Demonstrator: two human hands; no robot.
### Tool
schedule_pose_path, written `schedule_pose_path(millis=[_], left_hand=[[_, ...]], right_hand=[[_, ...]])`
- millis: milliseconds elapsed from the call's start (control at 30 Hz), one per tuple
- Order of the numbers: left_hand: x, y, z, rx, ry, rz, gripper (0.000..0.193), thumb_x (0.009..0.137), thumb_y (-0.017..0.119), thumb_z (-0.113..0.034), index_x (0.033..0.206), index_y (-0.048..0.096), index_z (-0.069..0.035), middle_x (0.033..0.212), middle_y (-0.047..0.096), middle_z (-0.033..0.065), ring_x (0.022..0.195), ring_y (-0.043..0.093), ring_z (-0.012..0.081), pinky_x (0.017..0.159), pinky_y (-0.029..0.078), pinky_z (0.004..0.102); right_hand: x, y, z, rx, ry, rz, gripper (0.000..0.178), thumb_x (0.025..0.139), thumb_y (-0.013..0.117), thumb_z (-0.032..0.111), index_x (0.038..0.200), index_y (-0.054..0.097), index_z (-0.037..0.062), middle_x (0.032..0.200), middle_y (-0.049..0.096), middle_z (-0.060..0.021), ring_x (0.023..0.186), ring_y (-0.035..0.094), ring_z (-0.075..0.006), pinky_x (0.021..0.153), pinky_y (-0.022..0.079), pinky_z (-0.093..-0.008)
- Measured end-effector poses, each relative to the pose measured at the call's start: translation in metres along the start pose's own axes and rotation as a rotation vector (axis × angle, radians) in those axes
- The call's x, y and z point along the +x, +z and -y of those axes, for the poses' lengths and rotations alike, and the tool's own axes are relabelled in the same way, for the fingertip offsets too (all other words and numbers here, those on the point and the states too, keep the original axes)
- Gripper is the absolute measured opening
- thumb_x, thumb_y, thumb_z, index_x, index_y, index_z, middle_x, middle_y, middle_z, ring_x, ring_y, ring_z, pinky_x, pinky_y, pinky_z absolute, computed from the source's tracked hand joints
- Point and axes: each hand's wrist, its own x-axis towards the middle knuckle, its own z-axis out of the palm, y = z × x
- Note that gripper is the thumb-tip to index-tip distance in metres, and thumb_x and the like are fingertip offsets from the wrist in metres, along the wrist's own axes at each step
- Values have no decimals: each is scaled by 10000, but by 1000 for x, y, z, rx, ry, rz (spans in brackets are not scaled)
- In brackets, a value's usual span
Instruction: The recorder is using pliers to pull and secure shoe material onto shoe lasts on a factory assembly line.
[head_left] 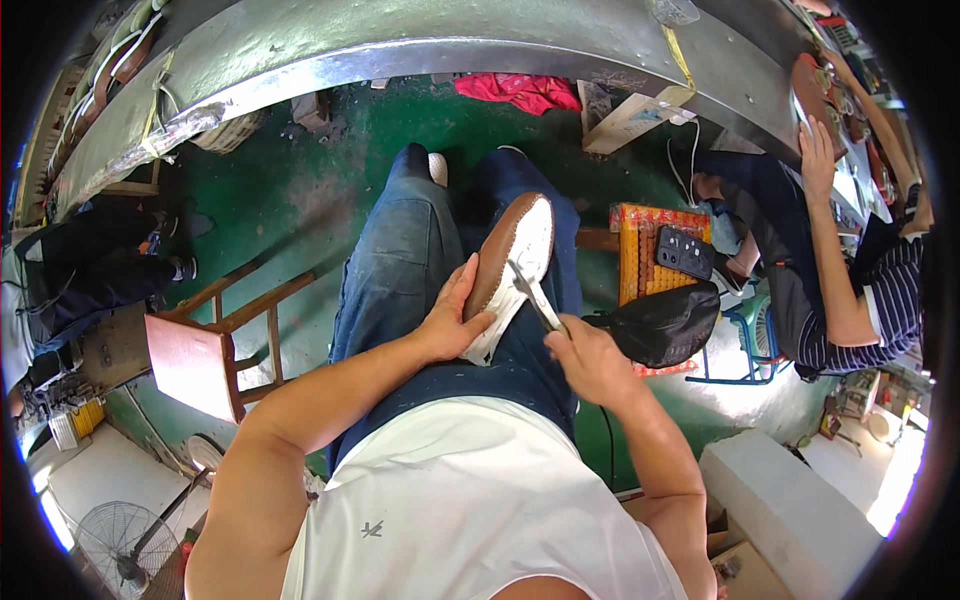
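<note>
A brown shoe [486, 262] with a white face lies across my lap, its rounded toe pointing away from me. My left hand [453, 312] grips its left side near the heel end, thumb over the white part and fingers along the brown edge. My right hand [586, 358] is closed round a slim grey metal hand tool [540, 306]; its exact kind is hard to make out. The tool's tip touches or hovers over the white face. A loose white strip [543, 298] stands up beside the tool. Blue trousers lie under the shoe.
A metal-topped bench [400, 62] runs across the far side. On the left stands a wooden stool [195, 360]. To the right, a beaded seat [640, 265] carries a dark phone [684, 252] and a black bag [660, 325]. Another person [850, 300] works at the far right.
</note>
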Motion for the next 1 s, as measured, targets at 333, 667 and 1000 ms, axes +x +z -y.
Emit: schedule_pose_path(millis=[333,667,1000], left_hand=[[3,-42,-33,-374,-39,127,898,934,708,-89,1633,146,-45,1501,501,134,1334,499,182,1129,372,310],[77,-136,-201,-1536,43,472,676,1036,519,-490,1537,390,-53,1461,549,153,1320,561,299,1101,460,486],[188,-159,-247,-1527,112,242,720,1054,278,-619,1475,452,-61,1330,597,269,1155,630,452,944,549,574]], right_hand=[[-3,14,-43,178,-14,-117,354,1074,479,298,991,602,-23,816,689,-162,729,699,-282,704,560,-400],[4,-9,-43,277,94,-222,400,1080,454,332,1052,628,-27,824,694,-151,744,708,-252,704,558,-380],[65,-210,-2,-401,-155,-918,452,969,621,310,1267,565,-26,1169,620,-257,1060,578,-465,915,462,-517]])
